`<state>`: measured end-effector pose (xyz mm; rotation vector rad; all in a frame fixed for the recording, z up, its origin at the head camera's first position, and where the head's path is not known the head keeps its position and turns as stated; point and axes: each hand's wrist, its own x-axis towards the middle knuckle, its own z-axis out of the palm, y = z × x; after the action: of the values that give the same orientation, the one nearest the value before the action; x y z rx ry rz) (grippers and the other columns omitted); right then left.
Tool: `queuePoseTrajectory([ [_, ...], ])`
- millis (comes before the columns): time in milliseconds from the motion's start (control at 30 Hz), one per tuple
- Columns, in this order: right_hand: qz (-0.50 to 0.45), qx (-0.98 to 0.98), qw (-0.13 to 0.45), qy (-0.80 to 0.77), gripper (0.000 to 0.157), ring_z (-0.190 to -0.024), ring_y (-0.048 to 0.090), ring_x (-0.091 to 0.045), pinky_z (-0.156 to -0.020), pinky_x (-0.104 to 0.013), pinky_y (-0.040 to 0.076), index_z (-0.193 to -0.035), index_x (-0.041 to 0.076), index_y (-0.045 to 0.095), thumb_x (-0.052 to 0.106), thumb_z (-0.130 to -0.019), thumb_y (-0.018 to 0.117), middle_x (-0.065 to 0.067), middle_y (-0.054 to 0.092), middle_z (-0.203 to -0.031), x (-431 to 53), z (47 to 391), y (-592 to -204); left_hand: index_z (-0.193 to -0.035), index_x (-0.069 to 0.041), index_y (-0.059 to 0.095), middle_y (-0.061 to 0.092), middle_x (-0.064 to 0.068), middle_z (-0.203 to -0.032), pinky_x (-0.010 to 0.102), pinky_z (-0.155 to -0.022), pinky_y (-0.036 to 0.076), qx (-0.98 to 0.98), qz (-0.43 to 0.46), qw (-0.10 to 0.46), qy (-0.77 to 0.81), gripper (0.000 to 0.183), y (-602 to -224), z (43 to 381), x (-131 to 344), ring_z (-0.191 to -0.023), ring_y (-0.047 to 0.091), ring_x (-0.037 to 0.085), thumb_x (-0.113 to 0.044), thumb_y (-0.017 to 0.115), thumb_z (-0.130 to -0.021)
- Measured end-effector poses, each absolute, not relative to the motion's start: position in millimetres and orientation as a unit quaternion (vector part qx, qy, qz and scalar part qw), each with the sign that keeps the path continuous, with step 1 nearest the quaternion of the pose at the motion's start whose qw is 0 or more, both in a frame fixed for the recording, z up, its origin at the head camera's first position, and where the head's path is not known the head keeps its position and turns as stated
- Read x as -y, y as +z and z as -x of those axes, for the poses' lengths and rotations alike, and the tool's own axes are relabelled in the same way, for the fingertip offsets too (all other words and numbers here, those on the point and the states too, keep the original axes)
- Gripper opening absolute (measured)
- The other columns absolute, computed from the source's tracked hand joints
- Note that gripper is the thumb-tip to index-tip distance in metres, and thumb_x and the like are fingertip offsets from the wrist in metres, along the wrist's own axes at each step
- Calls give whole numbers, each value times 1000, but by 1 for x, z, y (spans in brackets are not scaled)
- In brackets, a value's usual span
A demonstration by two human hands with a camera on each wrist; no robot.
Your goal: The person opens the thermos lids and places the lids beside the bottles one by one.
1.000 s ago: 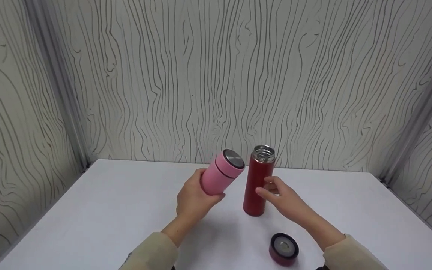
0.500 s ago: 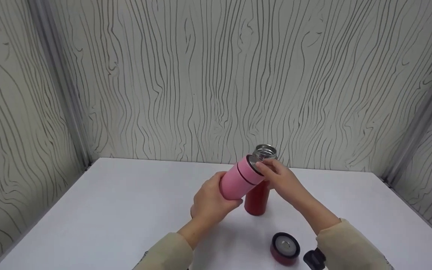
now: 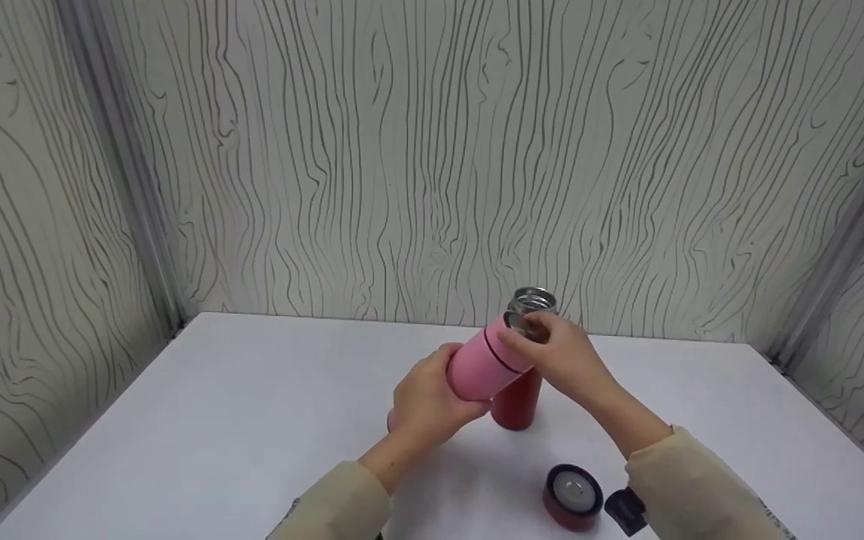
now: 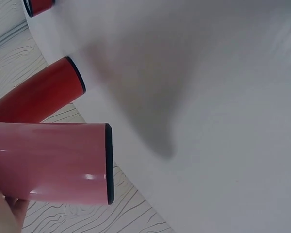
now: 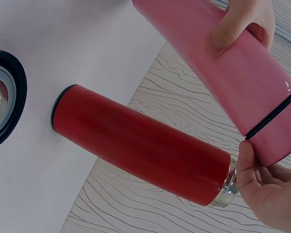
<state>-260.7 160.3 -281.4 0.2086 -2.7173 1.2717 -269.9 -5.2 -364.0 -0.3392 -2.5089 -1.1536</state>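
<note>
One pink bottle (image 3: 477,367), tipped toward two o'clock, is clasped above the table (image 3: 252,420) by the left grip (image 3: 430,397); its lid (image 5: 276,138) is pinched by the right grip (image 3: 565,358), fingers bent. One red bottle (image 3: 516,405) is seen behind; one cap (image 3: 573,496), toward five o'clock.

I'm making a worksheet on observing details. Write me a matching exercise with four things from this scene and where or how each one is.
1. pink bottle
2. red bottle
3. red lid
4. right hand

A. standing upright, its mouth uncovered
B. gripping the pink cap
C. lying on the table, inner side up
D. tilted, held in the left hand

Right pairs: 1-D, 2-A, 3-C, 4-B
</note>
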Motion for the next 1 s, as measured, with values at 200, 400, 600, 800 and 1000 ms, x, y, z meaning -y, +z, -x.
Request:
queuePoseTrajectory([
  [200,-128,905,59,400,61,-122,51,-36,-99,-48,45,-136,-2,41,32,-89,58,-22,50,-133,-166,261,-278,-122,-26,51,61,-8,-109,37,-85,52,878,128,110,-447,64,-360,272,8,-101,56,14,-32,83,-66],
  [400,-166,911,17,378,63,-126,47,-37,-100,-51,43,-140,1,36,31,-89,57,-22,46,-137,-168,260,-267,-122,-25,51,60,-8,-110,38,-87,51,867,131,79,-475,64,-360,273,9,-102,56,14,-31,82,-67],
  [600,-73,937,18,340,73,-113,56,-34,-88,-47,51,-130,1,45,56,-84,58,-21,54,-129,-161,259,-258,-122,-22,52,59,-5,-110,37,-85,52,878,140,122,-441,63,-357,272,7,-104,53,15,-29,83,-67],
  [800,-98,936,13,338,63,-114,54,-34,-91,-46,50,-130,-1,46,44,-86,58,-21,54,-128,-161,257,-253,-123,-24,51,59,-7,-110,38,-86,52,879,136,103,-445,64,-355,272,8,-103,53,15,-29,82,-68],
  [1000,-193,907,-16,375,62,-126,45,-42,-98,-53,43,-139,1,35,20,-86,61,-23,44,-137,-170,256,-249,-123,-25,51,59,-8,-111,38,-87,51,869,139,90,-466,63,-352,270,10,-103,54,14,-28,82,-68],
])
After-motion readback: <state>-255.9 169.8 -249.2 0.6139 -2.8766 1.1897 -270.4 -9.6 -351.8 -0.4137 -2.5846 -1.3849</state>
